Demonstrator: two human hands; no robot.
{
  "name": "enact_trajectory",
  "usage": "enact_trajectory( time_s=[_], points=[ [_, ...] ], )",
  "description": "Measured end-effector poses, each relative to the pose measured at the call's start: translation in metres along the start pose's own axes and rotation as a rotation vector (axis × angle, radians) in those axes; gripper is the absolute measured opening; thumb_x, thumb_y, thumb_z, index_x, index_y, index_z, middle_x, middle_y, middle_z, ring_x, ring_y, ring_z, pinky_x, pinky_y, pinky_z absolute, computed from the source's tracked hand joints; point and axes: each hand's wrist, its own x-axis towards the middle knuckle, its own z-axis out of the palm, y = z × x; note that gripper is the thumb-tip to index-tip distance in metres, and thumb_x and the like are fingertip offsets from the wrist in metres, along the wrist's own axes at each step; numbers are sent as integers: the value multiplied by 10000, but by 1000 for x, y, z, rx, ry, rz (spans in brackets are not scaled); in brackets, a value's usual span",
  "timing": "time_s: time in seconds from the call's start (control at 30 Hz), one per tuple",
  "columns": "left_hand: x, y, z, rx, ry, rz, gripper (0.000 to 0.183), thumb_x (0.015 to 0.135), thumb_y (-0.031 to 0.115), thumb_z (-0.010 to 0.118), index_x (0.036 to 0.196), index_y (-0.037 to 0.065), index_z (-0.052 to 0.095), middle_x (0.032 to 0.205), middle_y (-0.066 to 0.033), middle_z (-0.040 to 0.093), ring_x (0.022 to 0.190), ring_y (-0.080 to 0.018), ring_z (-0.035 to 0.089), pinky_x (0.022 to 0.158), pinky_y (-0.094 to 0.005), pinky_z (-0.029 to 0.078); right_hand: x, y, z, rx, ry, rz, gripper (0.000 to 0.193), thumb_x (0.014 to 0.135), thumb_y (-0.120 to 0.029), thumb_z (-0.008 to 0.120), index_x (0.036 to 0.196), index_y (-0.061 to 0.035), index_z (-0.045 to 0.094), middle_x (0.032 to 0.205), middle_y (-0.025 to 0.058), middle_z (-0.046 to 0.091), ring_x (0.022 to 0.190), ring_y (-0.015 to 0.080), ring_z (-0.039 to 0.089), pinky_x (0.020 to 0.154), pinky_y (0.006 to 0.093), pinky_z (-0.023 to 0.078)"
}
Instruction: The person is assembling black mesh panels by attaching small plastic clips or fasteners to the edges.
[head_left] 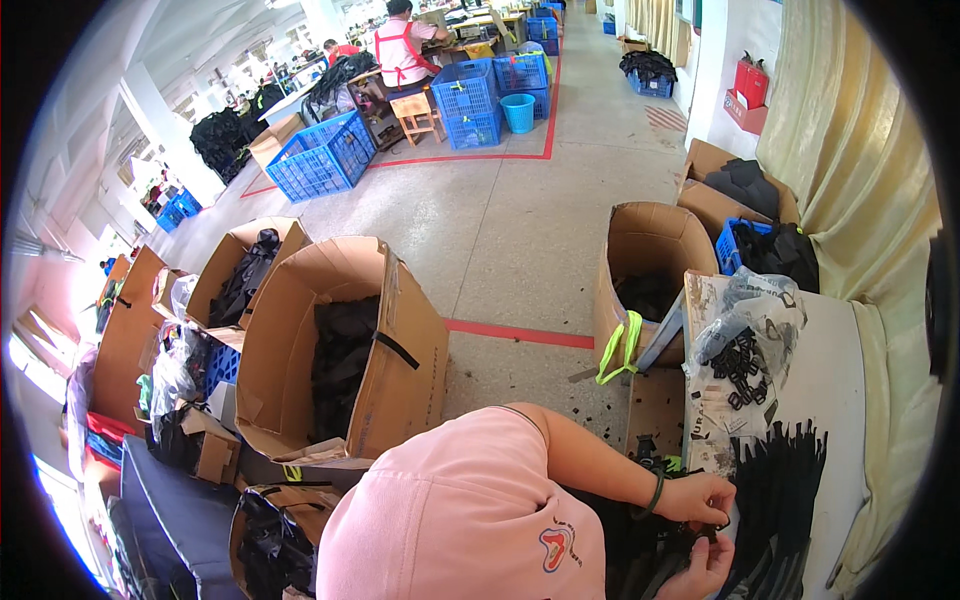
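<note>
On the right, at the edge of a white table (840,350), my left hand (700,500) wears a dark wristband and has its fingers pinched together. Just below it, my right hand (700,570) is closed too, its fingertips almost touching the left ones. Between them is a small black piece (710,530), which looks like a plastic buckle; the fingers cover most of it. Many black webbing straps (780,490) lie side by side beside my hands. A heap of black buckles (738,372) sits further up the table, next to a clear plastic bag (745,310).
Tall cardboard boxes (420,350) with black pieces stand at the left. Another carton (615,235) adjoins the table, with a yellow-green strap (622,350) over its side. Blue crates (320,155) and a seated person (400,50) are further back. Small black bits litter the floor.
</note>
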Motion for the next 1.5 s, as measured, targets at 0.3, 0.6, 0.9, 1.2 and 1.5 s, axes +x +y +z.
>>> enact_trajectory(
  time_s=[0.3,0.6,0.9,1.2,1.5],
  points=[
    [-12,16,8,314,-96,315,137,782,112,665,771,13,571,674,-63,599,604,-147,575,547,-270,445,8,32,-12,337,-8,151,212,833,-4,623,713,-60,457,641,25,460,570,118,415,568,259,372],
    [-16,0,7,426,-196,565,136,771,126,669,780,15,590,729,-91,603,691,-241,601,596,-323,464,9,46,-20,518,-105,290,134,830,3,624,772,-50,514,746,32,540,651,136,494,606,266,417],
    [-23,-4,7,201,-194,314,253,743,175,719,869,26,558,866,-90,564,768,-244,556,666,-342,456,-2,54,-20,173,118,14,112,825,-19,642,876,-22,542,819,86,565,655,193,527,672,312,477],
    [-15,-1,18,266,-321,452,192,738,83,715,847,53,560,911,-79,515,880,-238,501,720,-321,446,0,47,-38,458,-91,77,219,937,-163,502,1047,18,553,866,36,583,799,108,547,708,226,439],
    [-31,10,5,178,-422,81,229,815,44,665,1008,38,540,886,-47,574,698,-107,562,599,-233,463,17,29,-38,62,-221,-2,86,872,-90,560,889,-11,588,769,-5,569,705,62,518,636,208,426]
  ],
)
